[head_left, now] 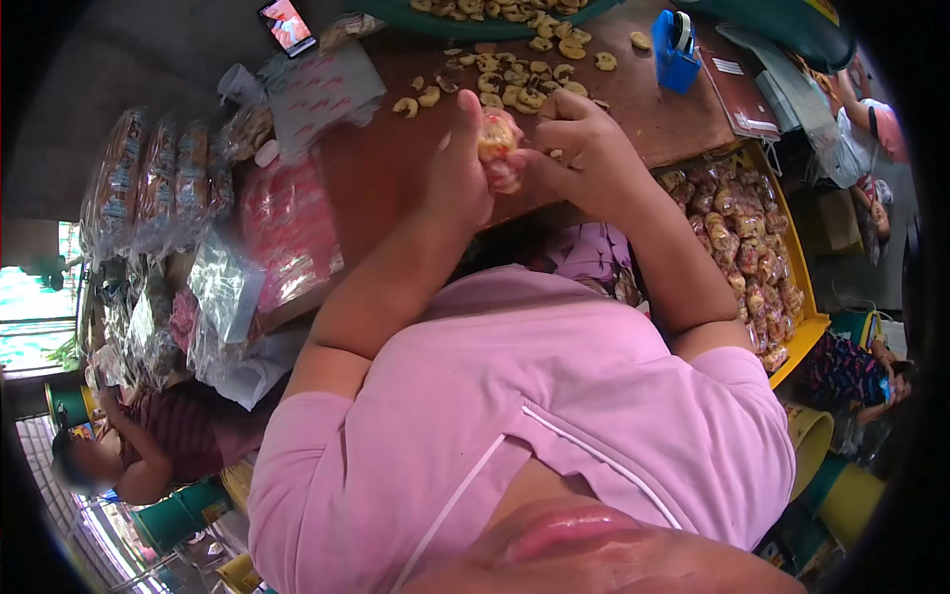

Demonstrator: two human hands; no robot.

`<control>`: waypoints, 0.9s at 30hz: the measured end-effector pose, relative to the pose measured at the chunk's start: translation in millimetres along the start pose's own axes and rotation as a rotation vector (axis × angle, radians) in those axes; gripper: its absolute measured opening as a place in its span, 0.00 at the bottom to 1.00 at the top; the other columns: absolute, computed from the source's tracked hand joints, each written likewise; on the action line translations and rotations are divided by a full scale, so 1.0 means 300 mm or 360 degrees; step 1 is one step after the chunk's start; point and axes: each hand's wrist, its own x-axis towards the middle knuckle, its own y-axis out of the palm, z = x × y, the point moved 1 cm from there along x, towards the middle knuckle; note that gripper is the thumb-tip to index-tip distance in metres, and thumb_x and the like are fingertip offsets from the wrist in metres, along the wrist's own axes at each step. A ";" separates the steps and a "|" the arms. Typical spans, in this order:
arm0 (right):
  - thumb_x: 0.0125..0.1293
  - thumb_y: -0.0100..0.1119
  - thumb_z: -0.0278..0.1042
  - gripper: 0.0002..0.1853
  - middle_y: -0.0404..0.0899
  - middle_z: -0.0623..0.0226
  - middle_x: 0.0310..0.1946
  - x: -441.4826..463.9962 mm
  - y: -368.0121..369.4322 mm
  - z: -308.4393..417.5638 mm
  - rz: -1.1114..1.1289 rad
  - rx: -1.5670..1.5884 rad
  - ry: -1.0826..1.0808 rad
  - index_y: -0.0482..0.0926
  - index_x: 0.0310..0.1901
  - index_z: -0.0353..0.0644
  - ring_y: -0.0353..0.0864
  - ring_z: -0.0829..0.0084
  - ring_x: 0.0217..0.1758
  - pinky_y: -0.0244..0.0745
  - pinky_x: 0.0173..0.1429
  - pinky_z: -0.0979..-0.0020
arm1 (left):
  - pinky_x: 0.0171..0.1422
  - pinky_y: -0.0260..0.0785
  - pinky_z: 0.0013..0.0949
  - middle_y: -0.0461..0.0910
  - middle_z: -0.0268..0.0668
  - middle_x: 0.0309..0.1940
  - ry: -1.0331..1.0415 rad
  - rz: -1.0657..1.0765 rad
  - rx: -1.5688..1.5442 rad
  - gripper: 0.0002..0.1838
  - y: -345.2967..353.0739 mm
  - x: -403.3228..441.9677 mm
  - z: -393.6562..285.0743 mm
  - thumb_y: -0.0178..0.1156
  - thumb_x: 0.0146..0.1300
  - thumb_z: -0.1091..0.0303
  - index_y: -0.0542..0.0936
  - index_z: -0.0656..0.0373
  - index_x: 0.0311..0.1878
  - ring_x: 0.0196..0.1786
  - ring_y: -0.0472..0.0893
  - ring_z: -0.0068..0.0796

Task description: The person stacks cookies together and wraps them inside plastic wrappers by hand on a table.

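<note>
A small clear packet with red print [502,148], filled with pale yellow ring-shaped pieces, is gripped in my left hand [455,168], thumb pointing up along its side. My right hand [586,153] is at the packet's right side, fingers curled and thumb pressed against the wrap; its fingertips are partly hidden. Just beyond both hands, loose curved yellow cookies [515,74] lie on the brown table [396,148]. A blue tape dispenser [675,59] stands to the right of the cookie pile.
A yellow crate [807,332] of filled packets [747,238] is at my right. Red-printed plastic sheets [287,223] and several long wrapped packs [153,178] lie left. A green basin [396,18] with cookies, and a phone [287,27], are at the back. A person [148,445] is at lower left.
</note>
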 end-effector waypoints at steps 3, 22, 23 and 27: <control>0.59 0.77 0.40 0.15 0.74 0.62 0.34 -0.019 0.022 -0.013 0.0121 0.0367 0.0253 0.81 0.28 0.39 0.77 0.62 0.40 0.74 0.46 0.64 | 0.25 0.61 0.22 0.74 0.32 0.24 -0.0029 0.0242 -0.0174 0.40 0.007 -0.033 0.010 0.45 0.68 0.21 0.76 0.56 0.40 0.22 0.70 0.19; 0.62 0.75 0.33 0.23 0.75 0.59 0.49 -0.219 0.134 -0.048 -0.0266 0.0713 0.0436 0.69 0.48 0.41 0.77 0.65 0.49 0.75 0.58 0.66 | 0.53 0.74 0.28 0.69 0.33 0.50 0.0091 0.0365 -0.0171 0.39 -0.017 0.016 0.143 0.40 0.73 0.26 0.77 0.57 0.50 0.42 0.78 0.23; 0.60 0.77 0.34 0.25 0.75 0.58 0.49 -0.234 0.119 -0.030 -0.0180 0.0319 0.0232 0.68 0.49 0.41 0.77 0.62 0.49 0.75 0.57 0.65 | 0.57 0.72 0.30 0.70 0.34 0.52 0.0097 0.0487 -0.0123 0.38 -0.012 0.028 0.175 0.40 0.74 0.27 0.77 0.57 0.51 0.48 0.77 0.25; 0.55 0.81 0.34 0.30 0.77 0.53 0.49 -0.289 0.000 -0.058 -0.0265 -0.0074 0.0433 0.71 0.54 0.40 0.80 0.52 0.51 0.76 0.57 0.56 | 0.68 0.65 0.33 0.70 0.36 0.58 0.0379 0.0478 0.0325 0.34 0.014 0.080 0.217 0.41 0.78 0.32 0.77 0.56 0.54 0.60 0.73 0.26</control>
